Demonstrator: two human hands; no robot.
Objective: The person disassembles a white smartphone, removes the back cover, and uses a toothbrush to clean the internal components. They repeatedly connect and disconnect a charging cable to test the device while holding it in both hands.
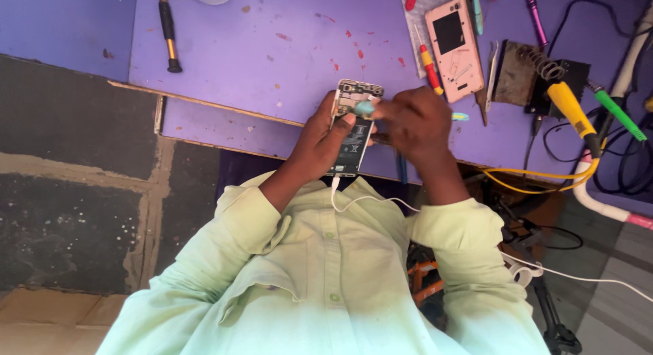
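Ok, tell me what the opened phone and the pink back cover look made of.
Opened phone, held in the left hand: apparently a pale metal or plastic frame, with a dark matte battery exposed. Pink back cover: seemingly plastic or painted metal, smooth, with a dark rectangular patch.

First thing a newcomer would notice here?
Centre frame: an opened phone with its back off, held in the left hand while the right hand works a small teal tool at its top. A white cable hangs from its lower end. Upper right on the purple bench lie a pink back cover and a yellow-handled soldering iron.
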